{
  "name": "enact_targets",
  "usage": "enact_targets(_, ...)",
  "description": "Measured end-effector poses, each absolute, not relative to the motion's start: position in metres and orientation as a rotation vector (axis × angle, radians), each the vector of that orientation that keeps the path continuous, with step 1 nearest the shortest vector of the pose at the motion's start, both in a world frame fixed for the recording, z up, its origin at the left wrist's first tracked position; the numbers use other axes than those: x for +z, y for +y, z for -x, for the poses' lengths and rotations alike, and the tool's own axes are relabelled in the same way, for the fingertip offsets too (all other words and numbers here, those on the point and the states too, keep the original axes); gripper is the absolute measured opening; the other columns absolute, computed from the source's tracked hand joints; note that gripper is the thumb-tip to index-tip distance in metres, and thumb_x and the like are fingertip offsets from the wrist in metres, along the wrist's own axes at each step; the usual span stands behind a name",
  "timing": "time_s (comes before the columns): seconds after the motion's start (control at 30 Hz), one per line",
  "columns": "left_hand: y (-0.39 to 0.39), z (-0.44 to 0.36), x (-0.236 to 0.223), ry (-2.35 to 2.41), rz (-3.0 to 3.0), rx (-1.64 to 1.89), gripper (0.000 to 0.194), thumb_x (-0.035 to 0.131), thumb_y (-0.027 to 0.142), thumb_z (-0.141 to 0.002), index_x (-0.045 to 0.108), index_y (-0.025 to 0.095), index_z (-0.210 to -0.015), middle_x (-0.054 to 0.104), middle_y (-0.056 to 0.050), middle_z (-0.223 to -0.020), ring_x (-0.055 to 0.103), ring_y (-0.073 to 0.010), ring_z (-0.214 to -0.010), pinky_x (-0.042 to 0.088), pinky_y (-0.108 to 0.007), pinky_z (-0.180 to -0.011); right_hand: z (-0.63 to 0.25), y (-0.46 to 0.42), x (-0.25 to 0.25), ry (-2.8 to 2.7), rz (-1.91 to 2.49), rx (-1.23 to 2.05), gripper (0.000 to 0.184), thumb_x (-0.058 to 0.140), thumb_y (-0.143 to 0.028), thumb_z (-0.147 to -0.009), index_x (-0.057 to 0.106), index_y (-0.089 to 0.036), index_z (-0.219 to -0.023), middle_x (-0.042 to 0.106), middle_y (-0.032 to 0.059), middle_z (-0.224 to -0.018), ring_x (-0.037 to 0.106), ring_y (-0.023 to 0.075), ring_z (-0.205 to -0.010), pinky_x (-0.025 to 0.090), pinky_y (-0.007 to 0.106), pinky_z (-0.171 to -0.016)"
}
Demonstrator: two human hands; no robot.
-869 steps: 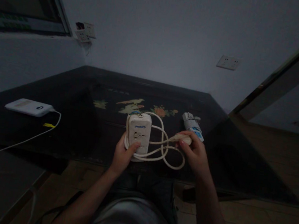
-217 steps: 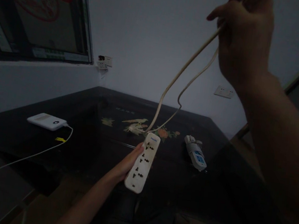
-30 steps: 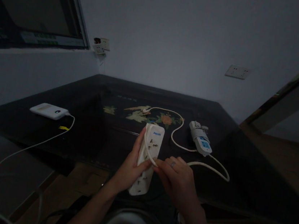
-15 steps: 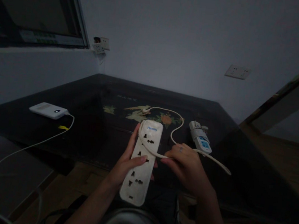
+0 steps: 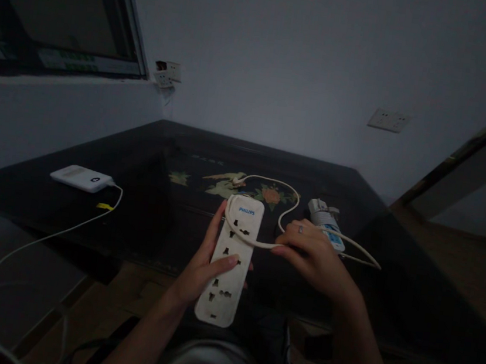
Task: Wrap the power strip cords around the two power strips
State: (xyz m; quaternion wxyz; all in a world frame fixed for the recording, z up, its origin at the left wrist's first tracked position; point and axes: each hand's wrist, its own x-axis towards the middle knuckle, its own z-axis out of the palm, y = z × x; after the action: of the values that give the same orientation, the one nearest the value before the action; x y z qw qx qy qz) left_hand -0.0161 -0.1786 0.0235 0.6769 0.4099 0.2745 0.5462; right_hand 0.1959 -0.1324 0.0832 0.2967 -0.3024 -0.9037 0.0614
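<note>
A white PHILIPS power strip (image 5: 228, 274) is held upright-lengthwise in front of me, its sockets facing up. My left hand (image 5: 206, 266) grips it from the left side, thumb across its face and fingertips showing at the right edge. The strip's white cord (image 5: 257, 244) curves from its top end across the face. My right hand (image 5: 311, 252) pinches this cord just right of the strip. Beyond that hand the cord makes a loop to the right, and another stretch curves back over the table to an end near the painted bird.
On the black table (image 5: 139, 157), a second power strip (image 5: 326, 223) wound with its cord lies right of centre. A white power bank (image 5: 80, 178) with a cable (image 5: 48, 233) and yellow tag sits at left. Wall sockets (image 5: 387, 120) are behind the table.
My right hand has moved slightly up and to the right, drawing the cord with it. The cord loop beyond it has risen over the second power strip. My left hand keeps its hold.
</note>
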Motion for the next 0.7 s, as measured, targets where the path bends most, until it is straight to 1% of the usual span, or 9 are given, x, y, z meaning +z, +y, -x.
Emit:
enact_targets(0.2,-0.178,0.017,0.024,0.490,-0.910,1.212,0.102,0.067,0.020,-0.080,-0.007,0.051,-0.143,0.054,-0.012,-0.129,0.068,-0.0262,-0.085,0.059,-0.037,-0.059,-0.197,-0.123,0.078,-2.484,0.807,0.318,0.028,0.053,-0.038,-0.092,0.066,-0.017,-0.078,0.064,0.0025,-0.075,0.054,0.0159,-0.076,0.033,0.029,-0.070)
enact_targets(0.3,-0.177,0.018,0.023,0.490,-0.894,1.199,0.105,0.068,0.018,-0.079,-0.009,0.053,-0.142,0.054,-0.010,-0.130,0.068,-0.0257,-0.086,0.059,-0.039,-0.063,-0.196,-0.127,0.077,-2.509,0.791,0.338,0.024,0.051,-0.034,-0.093,0.068,-0.018,-0.089,0.064,0.0020,-0.077,0.055,0.0159,-0.078,0.032,0.030,-0.072)
enact_targets(0.37,-0.176,0.019,0.021,0.514,-0.865,1.175,0.107,0.069,0.016,-0.078,-0.008,0.051,-0.143,0.057,-0.009,-0.127,0.068,-0.0255,-0.088,0.059,-0.042,-0.069,-0.196,-0.130,0.079,-2.533,0.770,0.313,0.025,0.049,-0.033,-0.095,0.069,-0.020,-0.095,0.063,0.0016,-0.076,0.054,0.0155,-0.076,0.031,0.030,-0.071)
enact_targets(0.43,-0.172,0.021,0.018,0.507,-0.803,1.133,0.098,0.070,0.020,-0.078,0.003,0.045,-0.146,0.060,-0.009,-0.125,0.067,-0.0268,-0.092,0.058,-0.046,-0.074,-0.196,-0.132,0.083,-2.561,0.753,0.274,0.026,0.048,-0.034,-0.095,0.070,-0.020,-0.096,0.062,0.0015,-0.074,0.053,0.0154,-0.074,0.030,0.030,-0.071)
enact_targets(0.5,-0.166,0.020,0.015,0.456,-0.712,1.068,0.074,0.065,0.035,-0.082,0.025,0.032,-0.145,0.063,-0.012,-0.119,0.067,-0.0282,-0.093,0.056,-0.049,-0.077,-0.196,-0.132,0.086,-2.602,0.739,0.251,0.026,0.048,-0.034,-0.095,0.070,-0.020,-0.097,0.061,0.0015,-0.074,0.053,0.0154,-0.074,0.029,0.031,-0.072)
enact_targets(0.53,-0.161,0.020,0.013,0.427,-0.666,1.032,0.063,0.060,0.043,-0.085,0.036,0.025,-0.140,0.065,-0.014,-0.116,0.067,-0.0285,-0.093,0.055,-0.050,-0.078,-0.196,-0.132,0.088,-2.624,0.738,0.244,0.026,0.049,-0.033,-0.095,0.070,-0.020,-0.098,0.061,0.0014,-0.074,0.053,0.0154,-0.074,0.029,0.031,-0.072)
enact_targets(0.57,-0.156,0.019,0.012,0.403,-0.627,0.999,0.057,0.054,0.051,-0.087,0.045,0.020,-0.134,0.067,-0.015,-0.111,0.067,-0.0284,-0.091,0.055,-0.050,-0.078,-0.196,-0.131,0.089,-2.644,0.741,0.238,0.025,0.049,-0.033,-0.095,0.070,-0.020,-0.100,0.061,0.0014,-0.074,0.053,0.0153,-0.074,0.029,0.031,-0.073)
enact_targets(0.63,-0.145,0.016,0.010,0.394,-0.575,0.948,0.058,0.044,0.060,-0.088,0.057,0.013,-0.120,0.070,-0.016,-0.102,0.068,-0.0274,-0.086,0.055,-0.049,-0.077,-0.196,-0.130,0.091,-2.666,0.764,0.218,0.024,0.049,-0.032,-0.095,0.070,-0.020,-0.100,0.061,0.0014,-0.074,0.053,0.0153,-0.073,0.028,0.031,-0.072)
enact_targets(0.7,-0.135,0.012,0.010,0.422,-0.557,0.925,0.061,0.040,0.062,-0.088,0.063,0.010,-0.110,0.072,-0.016,-0.094,0.069,-0.0264,-0.081,0.056,-0.046,-0.075,-0.195,-0.128,0.091,-2.677,0.780,0.196,0.023,0.050,-0.031,-0.094,0.070,-0.020,-0.098,0.062,0.0015,-0.075,0.053,0.0153,-0.074,0.028,0.030,-0.072)
